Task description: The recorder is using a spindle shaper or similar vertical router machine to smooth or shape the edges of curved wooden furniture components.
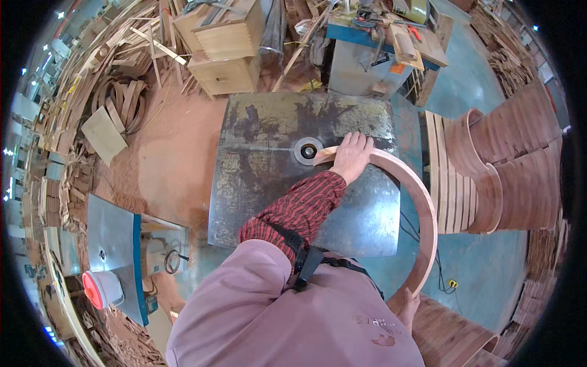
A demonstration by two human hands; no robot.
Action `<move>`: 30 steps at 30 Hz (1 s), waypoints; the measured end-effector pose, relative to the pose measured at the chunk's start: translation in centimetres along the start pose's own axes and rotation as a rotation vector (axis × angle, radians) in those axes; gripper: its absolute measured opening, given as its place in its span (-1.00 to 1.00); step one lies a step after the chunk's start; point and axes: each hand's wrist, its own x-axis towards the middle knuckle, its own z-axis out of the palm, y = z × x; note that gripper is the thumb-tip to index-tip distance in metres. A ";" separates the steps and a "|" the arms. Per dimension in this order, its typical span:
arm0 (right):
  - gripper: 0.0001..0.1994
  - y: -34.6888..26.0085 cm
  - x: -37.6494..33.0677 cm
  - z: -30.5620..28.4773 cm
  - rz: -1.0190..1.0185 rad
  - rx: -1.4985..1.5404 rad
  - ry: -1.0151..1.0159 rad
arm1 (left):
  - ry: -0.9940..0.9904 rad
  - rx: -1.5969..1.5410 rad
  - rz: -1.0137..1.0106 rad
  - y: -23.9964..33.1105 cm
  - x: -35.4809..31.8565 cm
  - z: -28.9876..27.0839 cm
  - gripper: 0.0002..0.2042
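Note:
A curved wooden strip, bent like a half ring, lies partly on a worn metal machine table. One end of it is beside the round spindle opening in the table. My left hand lies over the strip close to that end, fingers together and wrapped over its edge. My right hand grips the other end, beyond the table's near right corner and next to my body. Part of the right hand is hidden behind the wood and my shirt.
Stacked curved wooden panels stand to the right. A blue-edged workbench with tools and wooden drawer boxes are at the far side. Left are a second metal table, a white bucket and scrap wood. Cables run across the floor.

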 end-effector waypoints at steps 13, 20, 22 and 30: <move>-0.37 0.1 4.7 0.8 0.080 0.251 0.046 | 0.140 0.022 -0.067 -2.8 2.7 1.9 -0.71; -0.36 -0.9 6.8 1.6 0.122 0.280 0.042 | 0.155 0.022 -0.098 -4.2 3.0 2.4 -0.76; -0.36 -1.4 6.4 1.9 0.126 0.290 0.065 | 0.150 0.000 -0.097 -4.0 3.0 2.2 -0.76; -0.40 -2.6 5.1 2.7 0.082 0.249 0.043 | 0.151 0.006 -0.113 -3.4 1.6 1.4 -0.74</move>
